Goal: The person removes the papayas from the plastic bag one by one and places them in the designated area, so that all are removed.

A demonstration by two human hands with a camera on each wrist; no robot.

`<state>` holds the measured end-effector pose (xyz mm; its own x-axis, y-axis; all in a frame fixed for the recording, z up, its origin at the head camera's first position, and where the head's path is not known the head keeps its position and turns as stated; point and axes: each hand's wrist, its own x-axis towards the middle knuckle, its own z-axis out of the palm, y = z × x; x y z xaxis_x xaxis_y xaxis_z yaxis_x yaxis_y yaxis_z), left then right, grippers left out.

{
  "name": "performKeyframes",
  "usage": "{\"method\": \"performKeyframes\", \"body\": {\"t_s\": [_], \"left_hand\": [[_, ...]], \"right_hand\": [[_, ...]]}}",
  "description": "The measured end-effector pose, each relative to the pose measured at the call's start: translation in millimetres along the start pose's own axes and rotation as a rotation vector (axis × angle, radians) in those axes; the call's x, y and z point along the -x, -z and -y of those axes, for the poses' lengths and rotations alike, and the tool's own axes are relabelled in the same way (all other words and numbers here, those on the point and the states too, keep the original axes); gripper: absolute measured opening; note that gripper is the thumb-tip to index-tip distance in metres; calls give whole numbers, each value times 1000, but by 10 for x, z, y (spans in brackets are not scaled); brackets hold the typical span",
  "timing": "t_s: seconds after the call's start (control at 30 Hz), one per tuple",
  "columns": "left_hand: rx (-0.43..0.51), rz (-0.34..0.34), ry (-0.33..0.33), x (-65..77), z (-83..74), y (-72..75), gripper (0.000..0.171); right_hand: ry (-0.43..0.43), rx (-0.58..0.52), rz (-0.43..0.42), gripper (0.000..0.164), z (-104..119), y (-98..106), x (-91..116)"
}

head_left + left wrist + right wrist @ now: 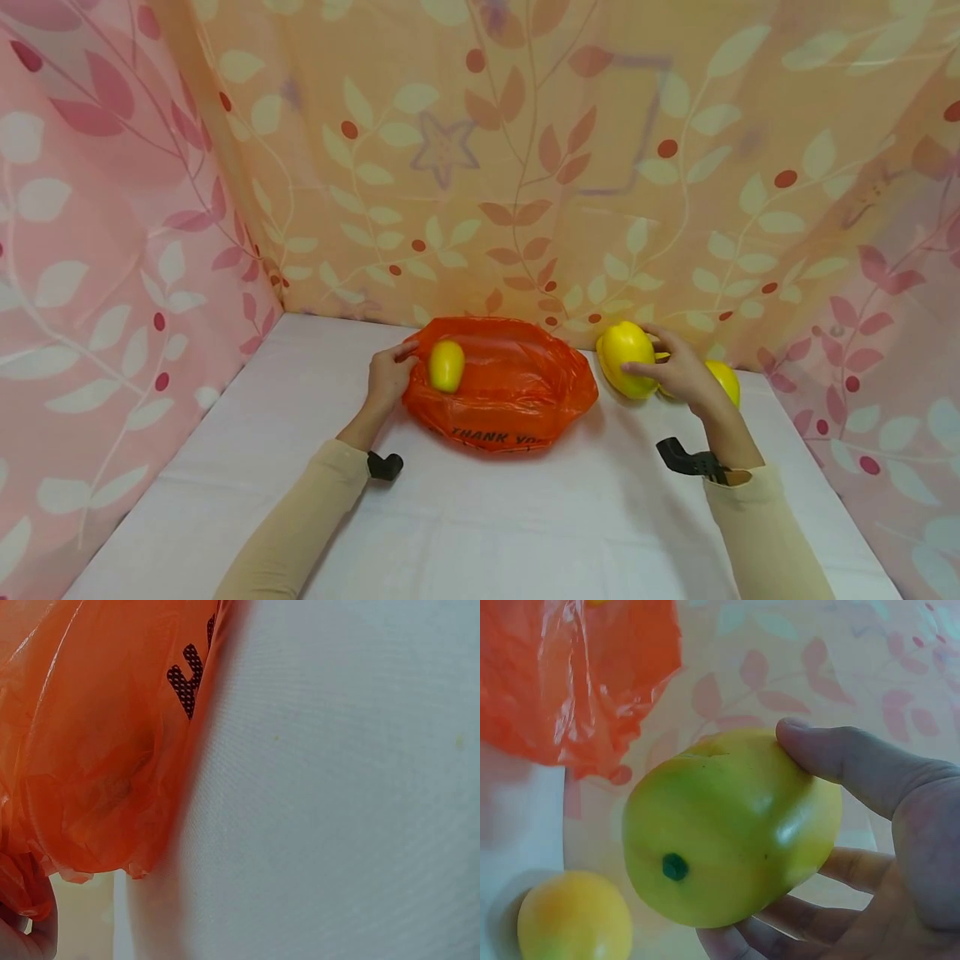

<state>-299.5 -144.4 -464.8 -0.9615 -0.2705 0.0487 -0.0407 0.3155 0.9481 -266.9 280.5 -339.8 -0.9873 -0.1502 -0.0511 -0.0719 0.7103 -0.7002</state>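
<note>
An orange-red plastic bag (517, 358) with black lettering lies spread on the white table. My left hand (390, 379) pinches the bag's left edge; its fingers show at the lower left corner of the left wrist view. Within the bag's outline, on its left part, is a small oval yellow fruit (447, 367). To the right of the bag, my right hand (678, 371) grips a yellow-green mango (731, 825) with a dark green stem end, its thumb on one side and fingers on the other. Another yellow fruit (724, 382) shows partly behind that hand.
A rounded yellow fruit (574, 919) sits near the held mango in the right wrist view. Leaf-patterned cloth walls (525, 167) stand behind and at both sides of the white table (510, 525). Black wrist mounts (386, 467) stick out below both hands.
</note>
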Motion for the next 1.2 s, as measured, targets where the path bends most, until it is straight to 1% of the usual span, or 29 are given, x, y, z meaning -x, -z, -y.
{"method": "performKeyframes", "body": {"t_s": [0.13,0.4,0.5,0.63,0.8,1.0,1.2], "left_hand": [[8,0,2,10,-5,-6,32],[-2,0,5,15,-7,2,32],[-6,2,7,17,-7,1,32],[-12,1,6,22,-11,-4,32],[-8,-2,5,25,-15,-6,32],[-6,-6,-2,29,-18,1,32],[-7,-9,5,26,-5,-1,32]], "right_hand": [[2,11,-6,85,-102,-8,37],[-27,23,32,85,-260,-73,107],[-57,46,45,88,-311,-95,116],[-104,61,63,96,-376,-123,132],[-143,59,86,99,-447,-157,155],[-145,85,112,95,-506,-189,166],[-132,142,134,89,-552,-197,188]]}}
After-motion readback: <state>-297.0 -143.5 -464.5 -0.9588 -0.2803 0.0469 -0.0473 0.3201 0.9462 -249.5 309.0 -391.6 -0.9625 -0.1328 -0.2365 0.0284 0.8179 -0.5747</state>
